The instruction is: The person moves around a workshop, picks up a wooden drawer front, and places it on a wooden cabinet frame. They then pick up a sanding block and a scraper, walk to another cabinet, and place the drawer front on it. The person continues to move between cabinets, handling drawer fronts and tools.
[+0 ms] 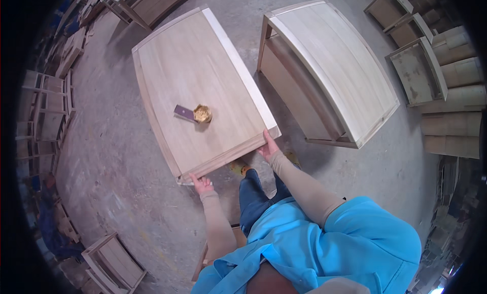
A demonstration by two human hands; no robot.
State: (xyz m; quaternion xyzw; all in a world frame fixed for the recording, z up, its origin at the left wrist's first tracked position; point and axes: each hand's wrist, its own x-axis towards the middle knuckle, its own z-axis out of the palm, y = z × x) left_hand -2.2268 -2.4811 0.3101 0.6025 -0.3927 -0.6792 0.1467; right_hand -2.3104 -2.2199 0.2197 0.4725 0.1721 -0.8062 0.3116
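A pale wooden piece of furniture (190, 66) with a broad panelled top stands in front of me. At its near left corner my left hand (203, 184) is closed on the edge, thumb at the top, the other fingers partly hidden beneath. My right hand (269, 146) grips the near right corner the same way, thumb up along the edge. On the top lie a flat dark purple block (184, 113) and, touching it, a crumpled gold cup-shaped thing (202, 113); neither hand touches them.
Close on the right stands a similar wooden piece (332, 56) with an open front. Further wooden pieces sit at the far left (157, 7), the right (418, 71) and the lower left (115, 263). Stacked cartons (459, 96) line the right side. Concrete floor (111, 167) lies between.
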